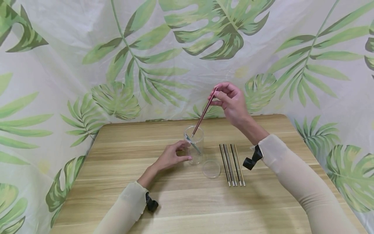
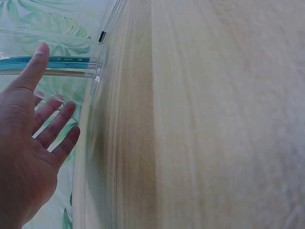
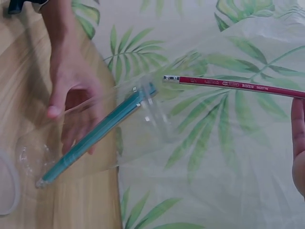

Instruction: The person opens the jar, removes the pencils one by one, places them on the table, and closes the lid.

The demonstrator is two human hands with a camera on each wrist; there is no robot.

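Observation:
In the head view my right hand (image 1: 233, 100) pinches a dark red pencil (image 1: 204, 112) near its upper end. It slants down to the left, metal-ferrule end lowest, just at the mouth of a clear cylindrical cup (image 1: 198, 159). Teal pencils (image 3: 95, 136) lean inside the cup; a brownish one (image 2: 62, 73) shows beside them in the left wrist view. My left hand (image 1: 172, 154) is at the cup's left side, thumb and relaxed fingers spread around it. Whether its fingers press the wall I cannot tell. The right wrist view shows the red pencil (image 3: 228, 85) outside the rim.
A round clear lid (image 1: 211, 169) lies on the wooden table (image 1: 181, 201) right of the cup. Several black, silver and gold pencils (image 1: 232, 165) lie side by side farther right. Behind the table hangs a leaf-patterned cloth (image 1: 157, 65).

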